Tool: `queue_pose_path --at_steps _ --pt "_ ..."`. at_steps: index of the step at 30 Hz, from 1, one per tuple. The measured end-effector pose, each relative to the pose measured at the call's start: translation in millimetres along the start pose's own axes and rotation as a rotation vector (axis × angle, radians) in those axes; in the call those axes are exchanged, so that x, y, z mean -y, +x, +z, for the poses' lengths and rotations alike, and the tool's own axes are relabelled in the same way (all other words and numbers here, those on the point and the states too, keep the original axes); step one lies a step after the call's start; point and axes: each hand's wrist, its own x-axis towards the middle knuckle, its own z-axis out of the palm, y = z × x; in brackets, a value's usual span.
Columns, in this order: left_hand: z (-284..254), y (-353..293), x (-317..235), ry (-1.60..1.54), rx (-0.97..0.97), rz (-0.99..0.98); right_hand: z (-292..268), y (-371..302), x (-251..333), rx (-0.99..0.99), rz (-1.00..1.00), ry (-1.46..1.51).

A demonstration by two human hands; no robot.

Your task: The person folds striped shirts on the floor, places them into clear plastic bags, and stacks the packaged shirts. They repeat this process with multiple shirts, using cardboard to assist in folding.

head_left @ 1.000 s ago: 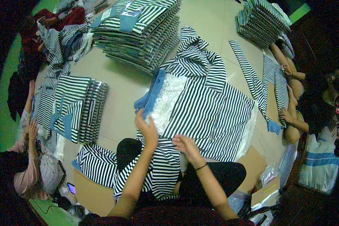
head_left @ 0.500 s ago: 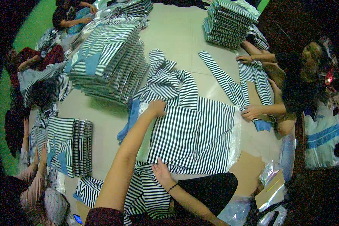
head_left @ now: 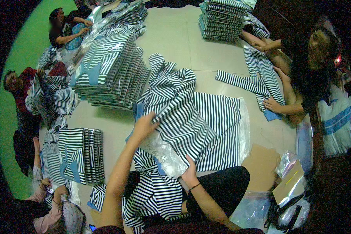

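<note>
A folded black-and-white striped shirt [head_left: 185, 126] is tilted up in front of me, with a clear plastic sheet or bag [head_left: 165, 154] along its near side. My left hand [head_left: 145, 126] is closed on its left edge. At its lower corner, my right hand [head_left: 190, 172] grips with the thumb on top. Beneath and to the right lies another flat striped piece [head_left: 222, 128] with clear plastic along its right edge. A loose striped garment [head_left: 169, 80] is bunched just beyond. More striped cloth [head_left: 160, 191] lies by my lap.
A tall stack of bagged striped shirts [head_left: 109, 74] stands at the left, a smaller one [head_left: 82, 156] nearer, another [head_left: 222, 21] far right. At right a co-worker's hand [head_left: 274, 105] rests on a striped garment [head_left: 263, 74]. Cardboard [head_left: 257, 163] and plastic bags [head_left: 249, 210] lie near right.
The folded shirt has been lifted and tilted off the flat piece. My right hand has moved right and closed on its corner. The co-worker has folded a sleeve inward.
</note>
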Motion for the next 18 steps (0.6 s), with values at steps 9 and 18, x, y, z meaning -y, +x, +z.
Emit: queue_pose_path --at_steps 9,18 --pt "94.1 -97.3 -108.5 0.173 -0.003 0.051 8.0 -6.7 32.1 -0.004 0.041 -0.150" --pt "99.0 -94.3 -80.9 -0.145 0.376 0.077 -8.5 -5.0 18.1 0.053 0.047 -0.045"
